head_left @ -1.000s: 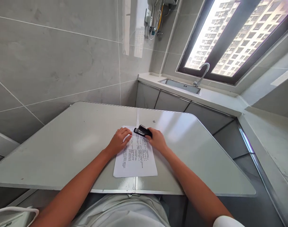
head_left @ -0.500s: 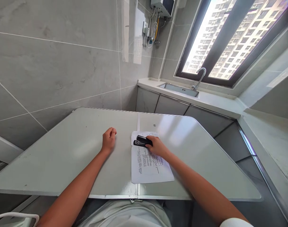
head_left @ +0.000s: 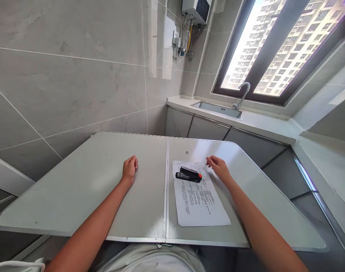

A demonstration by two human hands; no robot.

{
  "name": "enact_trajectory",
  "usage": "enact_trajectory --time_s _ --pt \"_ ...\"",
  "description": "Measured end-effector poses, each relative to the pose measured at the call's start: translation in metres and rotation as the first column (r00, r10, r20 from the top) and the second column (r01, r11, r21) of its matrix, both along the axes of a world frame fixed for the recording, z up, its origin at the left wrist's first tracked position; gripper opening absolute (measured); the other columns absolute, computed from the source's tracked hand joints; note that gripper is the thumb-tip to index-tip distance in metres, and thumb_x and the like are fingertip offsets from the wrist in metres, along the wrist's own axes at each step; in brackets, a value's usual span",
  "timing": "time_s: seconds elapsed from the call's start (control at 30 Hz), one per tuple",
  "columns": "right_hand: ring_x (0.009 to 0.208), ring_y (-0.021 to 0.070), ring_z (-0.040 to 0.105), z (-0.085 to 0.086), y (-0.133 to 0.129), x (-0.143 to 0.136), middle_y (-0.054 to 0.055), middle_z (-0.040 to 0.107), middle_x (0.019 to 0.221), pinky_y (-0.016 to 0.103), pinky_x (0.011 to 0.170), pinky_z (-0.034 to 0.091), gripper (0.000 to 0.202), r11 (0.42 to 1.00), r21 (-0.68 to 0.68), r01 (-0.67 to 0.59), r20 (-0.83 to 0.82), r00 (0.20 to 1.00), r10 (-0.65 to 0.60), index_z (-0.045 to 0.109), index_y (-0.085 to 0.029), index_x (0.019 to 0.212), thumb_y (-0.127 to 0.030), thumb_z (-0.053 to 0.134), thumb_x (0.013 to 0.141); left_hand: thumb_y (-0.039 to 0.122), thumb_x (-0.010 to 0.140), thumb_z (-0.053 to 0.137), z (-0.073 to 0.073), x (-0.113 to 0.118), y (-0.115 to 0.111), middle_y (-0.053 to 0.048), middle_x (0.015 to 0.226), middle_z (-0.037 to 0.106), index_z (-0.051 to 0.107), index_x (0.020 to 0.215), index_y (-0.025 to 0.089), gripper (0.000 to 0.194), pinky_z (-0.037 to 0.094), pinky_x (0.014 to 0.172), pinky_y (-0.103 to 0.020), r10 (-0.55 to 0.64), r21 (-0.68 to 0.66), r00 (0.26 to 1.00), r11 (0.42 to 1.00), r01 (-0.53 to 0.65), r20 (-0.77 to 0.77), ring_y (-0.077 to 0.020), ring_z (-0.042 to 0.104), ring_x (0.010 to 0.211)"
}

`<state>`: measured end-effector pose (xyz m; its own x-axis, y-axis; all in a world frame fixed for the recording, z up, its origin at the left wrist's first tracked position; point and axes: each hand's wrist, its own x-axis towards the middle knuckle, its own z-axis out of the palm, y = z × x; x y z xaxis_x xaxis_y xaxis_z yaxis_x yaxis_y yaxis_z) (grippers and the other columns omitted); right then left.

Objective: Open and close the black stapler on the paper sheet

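A black stapler point(head_left: 188, 174) with an orange-red tip at its right end lies on the upper part of a printed sheet of paper point(head_left: 193, 206). Just right of that sheet's upper edge is my right hand point(head_left: 218, 168), apart from the stapler, its fingers loosely bent and holding nothing. My left hand point(head_left: 129, 167) rests closed on the left half of the table, well away from the paper, with nothing showing in it. A pair of small staples point(head_left: 187, 152) lies on the table beyond the paper.
The pale folding table point(head_left: 76, 196) has a metal seam point(head_left: 166, 189) down its middle. Behind it, a counter holds a sink point(head_left: 218, 109) with a curved faucet point(head_left: 243, 94) under a window. A tiled wall point(head_left: 67, 87) stands at the left.
My right hand has let go of the stapler and moved off to the right. The stapler and the paper now lie further right on the table. My left hand stays closed in place.
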<state>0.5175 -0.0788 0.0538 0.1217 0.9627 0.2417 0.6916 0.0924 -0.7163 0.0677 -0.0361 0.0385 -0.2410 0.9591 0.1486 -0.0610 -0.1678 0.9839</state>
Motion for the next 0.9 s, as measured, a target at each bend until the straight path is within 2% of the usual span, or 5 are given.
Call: enact_trajectory --time_s 0.13,0.47,0.7,0.8,0.9 --pt "0.064 0.0213 0.057 -0.023 0.010 0.037 0.007 0.066 0.064 0.034 0.065 0.042 0.046 0.971 0.009 0.238 0.088 0.967 -0.238 0.060 -0.021 0.066 -0.061 0.050 0.086 0.040 0.087 0.058 -0.001 -0.006 0.004 0.006 0.058 0.031 0.041 0.063 0.021 0.035 0.029 0.045 -0.022 0.012 -0.045 0.989 0.999 -0.006 0.146 -0.0078 0.030 0.045" --pt "0.065 0.0210 0.055 -0.042 0.017 0.034 0.004 0.065 0.065 0.033 0.065 0.038 0.034 0.987 -0.021 0.159 0.155 0.976 -0.154 0.063 -0.023 0.064 -0.052 0.055 0.080 0.041 0.086 0.058 0.000 -0.006 0.004 0.007 0.058 0.030 0.043 0.064 0.021 0.033 0.026 0.043 -0.022 0.009 -0.058 0.988 0.998 0.000 0.155 -0.0070 0.030 0.045" --pt "0.067 0.0222 0.057 -0.031 0.010 0.029 0.006 0.066 0.068 0.036 0.070 0.043 0.044 0.984 0.050 0.170 0.127 0.976 -0.175 0.065 -0.021 0.071 -0.059 0.050 0.087 0.040 0.087 0.061 -0.001 -0.006 0.004 0.007 0.058 0.031 0.045 0.065 0.020 0.033 0.025 0.043 -0.021 -0.006 -0.060 0.978 0.998 0.019 0.210 -0.0064 0.029 0.045" --pt "0.083 0.0256 0.065 -0.016 -0.001 0.013 0.010 0.072 0.085 0.037 0.082 0.049 0.055 0.995 0.087 -0.051 0.016 0.999 0.049 0.071 -0.019 0.087 -0.063 0.041 0.096 0.040 0.087 0.061 -0.003 -0.006 0.005 0.007 0.057 0.031 0.045 0.064 0.020 0.034 0.024 0.043 -0.020 -0.002 -0.060 0.977 0.998 0.015 0.214 -0.0062 0.029 0.045" --pt "0.109 0.0300 0.066 -0.008 -0.013 -0.015 0.011 0.073 0.117 0.040 0.096 0.051 0.056 0.890 0.008 -0.456 -0.014 0.890 0.456 0.073 -0.020 0.116 -0.066 0.054 0.091 0.040 0.087 0.061 -0.005 -0.007 0.006 0.007 0.056 0.031 0.046 0.065 0.020 0.033 0.024 0.043 -0.020 0.001 -0.065 0.979 0.998 0.012 0.203 -0.0064 0.029 0.044"
